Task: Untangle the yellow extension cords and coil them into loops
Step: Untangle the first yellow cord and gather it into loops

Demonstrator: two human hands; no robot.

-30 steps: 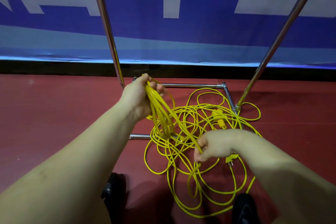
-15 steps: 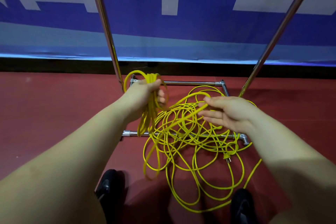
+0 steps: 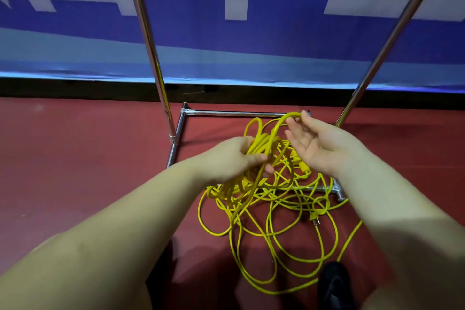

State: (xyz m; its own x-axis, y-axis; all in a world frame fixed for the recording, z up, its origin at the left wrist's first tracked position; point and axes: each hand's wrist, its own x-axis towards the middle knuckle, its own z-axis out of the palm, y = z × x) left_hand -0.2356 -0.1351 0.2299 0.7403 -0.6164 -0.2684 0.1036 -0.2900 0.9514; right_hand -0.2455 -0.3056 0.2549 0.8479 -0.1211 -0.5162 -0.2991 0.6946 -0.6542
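A tangle of yellow extension cord lies spread on the red floor in front of me. My left hand grips a bundle of several coiled loops at its top, and the loops hang down to the floor. My right hand is held palm up with straight fingers just right of the bundle, and one strand of cord arches over its fingertips. A yellow plug with metal prongs lies on the floor among the loose loops. A yellow socket end shows below my right hand.
A chrome rack base frames the tangle, with two upright poles rising left and right. A blue and white banner hangs behind. My black shoe stands at the lower right beside the cord.
My left hand moved right with the bundle. My right hand opened further, turned palm up and rose, carrying a strand across to the bundle.
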